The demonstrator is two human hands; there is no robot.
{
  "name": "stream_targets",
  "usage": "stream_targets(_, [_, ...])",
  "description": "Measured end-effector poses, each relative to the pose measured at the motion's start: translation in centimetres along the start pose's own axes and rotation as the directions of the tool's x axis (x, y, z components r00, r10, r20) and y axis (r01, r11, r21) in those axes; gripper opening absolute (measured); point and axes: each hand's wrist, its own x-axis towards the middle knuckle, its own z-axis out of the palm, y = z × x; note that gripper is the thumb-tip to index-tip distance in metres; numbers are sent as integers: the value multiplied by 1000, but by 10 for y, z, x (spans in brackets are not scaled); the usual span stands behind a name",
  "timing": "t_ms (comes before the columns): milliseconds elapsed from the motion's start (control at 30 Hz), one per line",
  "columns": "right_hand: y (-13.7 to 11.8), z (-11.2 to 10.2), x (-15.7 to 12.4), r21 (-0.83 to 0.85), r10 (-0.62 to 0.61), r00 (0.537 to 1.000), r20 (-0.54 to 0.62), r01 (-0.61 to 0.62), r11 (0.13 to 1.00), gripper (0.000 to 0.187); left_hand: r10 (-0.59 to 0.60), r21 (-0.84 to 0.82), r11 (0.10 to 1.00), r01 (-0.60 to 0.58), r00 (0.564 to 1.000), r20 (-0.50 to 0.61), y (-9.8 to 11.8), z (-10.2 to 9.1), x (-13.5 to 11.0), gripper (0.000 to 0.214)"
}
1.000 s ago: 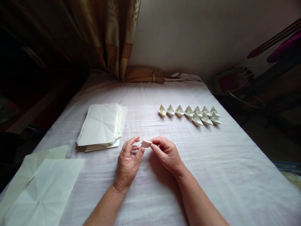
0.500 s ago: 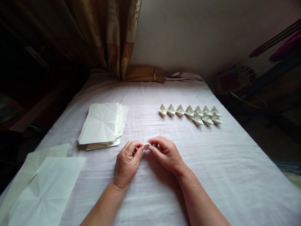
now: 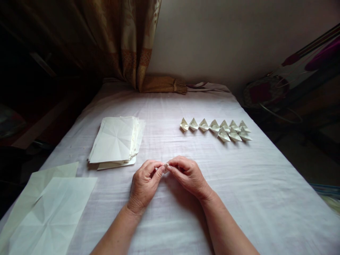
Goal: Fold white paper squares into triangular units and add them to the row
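Observation:
Between my fingertips is a small folded piece of paper [image 3: 166, 168], mostly covered by the fingers, so its exact shape is hidden. My left hand [image 3: 145, 184] pinches its left side between thumb and forefinger. From the other side my right hand [image 3: 190, 177] pinches it the same way, the two thumbs nearly meeting. Beyond the right hand, several small folded paper boats [image 3: 203, 124] stand in two staggered rows. A stack of creased white paper sheets [image 3: 113, 140] lies past my left hand.
Two larger creased sheets [image 3: 54, 212] overlap at the near left. A pale cloth [image 3: 164, 106] covers the surface. At the far edge hangs a brown patterned curtain [image 3: 140, 46], its tasselled band [image 3: 162, 84] resting on the cloth. A bag [image 3: 265, 90] sits off the right edge.
My right hand's fingers have come down and closed in toward the left hand's on the small folded paper. The boats and sheets stay where they were.

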Motion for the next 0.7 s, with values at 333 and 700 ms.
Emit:
stream_targets(333, [-1, 1, 1, 128, 9, 1000, -17, -6, 992, 16, -38, -53, 998, 36, 999, -37, 4, -1, 3, 16])
stream_targets(700, [9, -1, 0, 206, 190, 964, -186, -150, 967, 14, -142, -135, 984, 119, 975, -174, -4, -5, 5, 19])
